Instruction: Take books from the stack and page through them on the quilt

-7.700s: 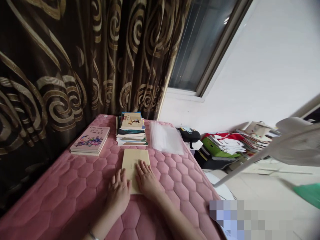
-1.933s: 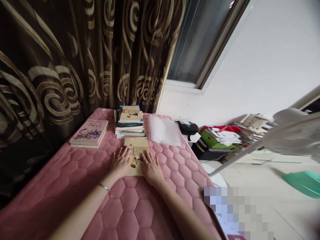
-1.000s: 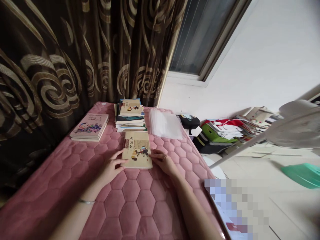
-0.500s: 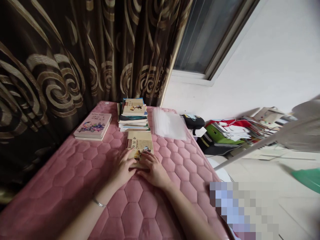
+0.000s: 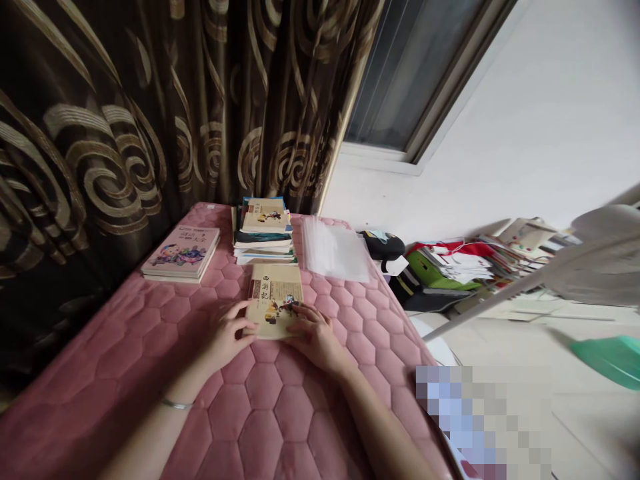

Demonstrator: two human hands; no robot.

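A thin cream-covered book with a painted picture lies flat on the pink quilted surface in front of me. My left hand rests at the book's left near corner, fingers spread and touching its edge. On the book's right near corner lies my right hand, its fingers flat across the cover. A thin bracelet circles my left wrist. Neither hand lifts the book.
Behind the book stands a stack of books. A pink picture book lies to the left, a pile of clear plastic sleeves to the right. A dark patterned curtain hangs behind. Papers and bags clutter the floor; a fan is at right.
Half a second ago both hands covered the book's near end. They have spread apart to its two near corners, and more of the cover shows.
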